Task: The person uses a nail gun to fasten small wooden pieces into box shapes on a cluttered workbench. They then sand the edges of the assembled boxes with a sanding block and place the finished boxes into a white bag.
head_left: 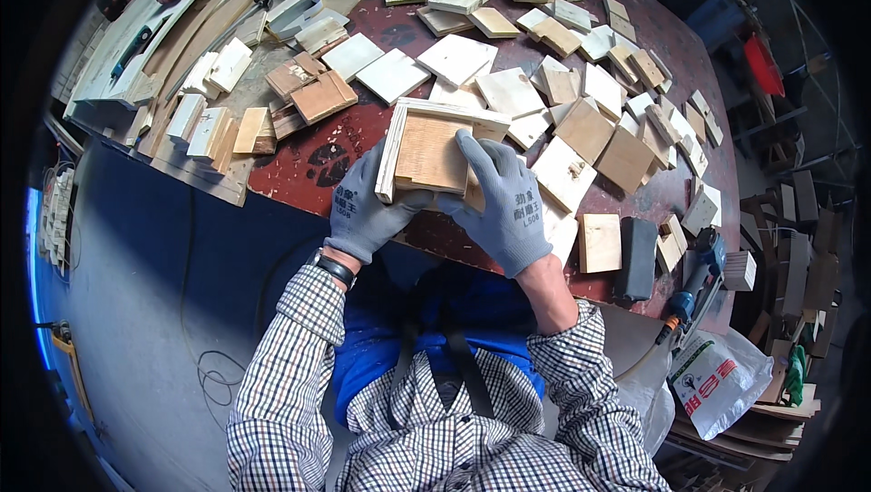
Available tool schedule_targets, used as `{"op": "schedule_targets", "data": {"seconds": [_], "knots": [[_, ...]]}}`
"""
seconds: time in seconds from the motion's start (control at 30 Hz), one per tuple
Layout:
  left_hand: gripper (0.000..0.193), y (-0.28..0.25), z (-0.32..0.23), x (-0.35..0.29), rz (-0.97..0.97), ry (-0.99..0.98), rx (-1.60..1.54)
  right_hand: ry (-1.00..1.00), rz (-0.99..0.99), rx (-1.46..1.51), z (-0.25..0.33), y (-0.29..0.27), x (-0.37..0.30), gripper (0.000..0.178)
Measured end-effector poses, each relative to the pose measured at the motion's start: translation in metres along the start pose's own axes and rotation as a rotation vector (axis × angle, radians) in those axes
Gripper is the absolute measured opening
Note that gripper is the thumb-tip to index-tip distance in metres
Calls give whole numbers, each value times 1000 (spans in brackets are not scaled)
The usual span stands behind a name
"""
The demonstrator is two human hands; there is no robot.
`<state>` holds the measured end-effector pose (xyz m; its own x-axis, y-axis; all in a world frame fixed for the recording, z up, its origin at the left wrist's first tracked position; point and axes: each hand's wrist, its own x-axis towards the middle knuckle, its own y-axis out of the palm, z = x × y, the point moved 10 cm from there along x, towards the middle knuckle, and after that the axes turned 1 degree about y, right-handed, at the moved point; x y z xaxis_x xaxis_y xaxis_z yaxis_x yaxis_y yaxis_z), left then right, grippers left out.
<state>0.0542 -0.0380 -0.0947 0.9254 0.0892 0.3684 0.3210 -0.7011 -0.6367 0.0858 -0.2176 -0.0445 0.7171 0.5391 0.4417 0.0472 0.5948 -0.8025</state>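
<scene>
A small wooden box (434,151), pale at its rim with a browner panel inside, is held up over the front edge of the dark red table (308,182). My left hand (365,203), in a grey work glove, grips its left and lower side. On the other side my right hand (501,206), gloved the same way, clasps it with the thumb laid over the panel's right edge. The fingers beneath the box are hidden. Just beyond it lie loose wooden blocks, among them a pale square one (456,58) and a brown one (324,96).
Several wooden pieces cover the table. At its right front corner are a pneumatic nail gun (694,288), a dark grey block (638,259) and a wood block (600,243). Long boards (172,29) with tools stand at the left. A white printed bag (721,383) hangs below right.
</scene>
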Motion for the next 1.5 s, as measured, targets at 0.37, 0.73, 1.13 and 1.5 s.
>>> {"op": "schedule_targets", "data": {"seconds": [0.37,0.73,1.13,1.5], "knots": [[99,-1,3,-4,-47,48,65,-117,-163,5,17,-48,4,56],[80,-6,-1,-3,-100,78,25,676,53,678,-47,-10,12,51],[87,-3,1,-5,-36,57,14,371,-147,547,-28,-21,-17,77],[90,0,0,0,-14,43,-9,22,-110,-62,17,-14,-4,62]]}}
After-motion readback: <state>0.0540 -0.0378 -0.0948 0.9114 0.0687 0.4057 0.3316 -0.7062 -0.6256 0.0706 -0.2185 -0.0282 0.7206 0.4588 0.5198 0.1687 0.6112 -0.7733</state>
